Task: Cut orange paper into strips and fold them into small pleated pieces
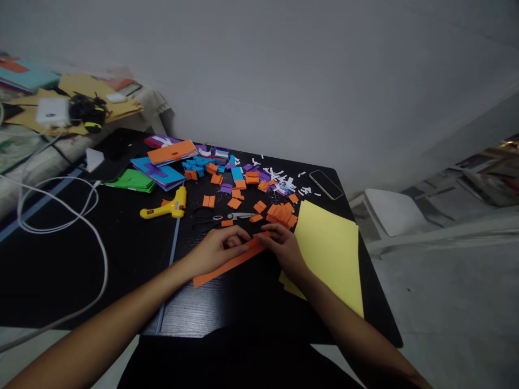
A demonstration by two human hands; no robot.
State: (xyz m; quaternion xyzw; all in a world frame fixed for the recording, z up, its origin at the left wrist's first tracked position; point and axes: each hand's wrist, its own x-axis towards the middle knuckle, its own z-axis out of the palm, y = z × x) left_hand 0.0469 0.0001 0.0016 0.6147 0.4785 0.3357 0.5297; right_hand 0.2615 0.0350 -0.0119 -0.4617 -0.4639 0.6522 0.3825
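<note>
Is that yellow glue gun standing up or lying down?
Lying on its side: the glue gun shows its profile from above, handle along the black table.

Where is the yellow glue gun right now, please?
In the head view, the glue gun lies on the black table, left of the scissors and near the green papers.
</note>
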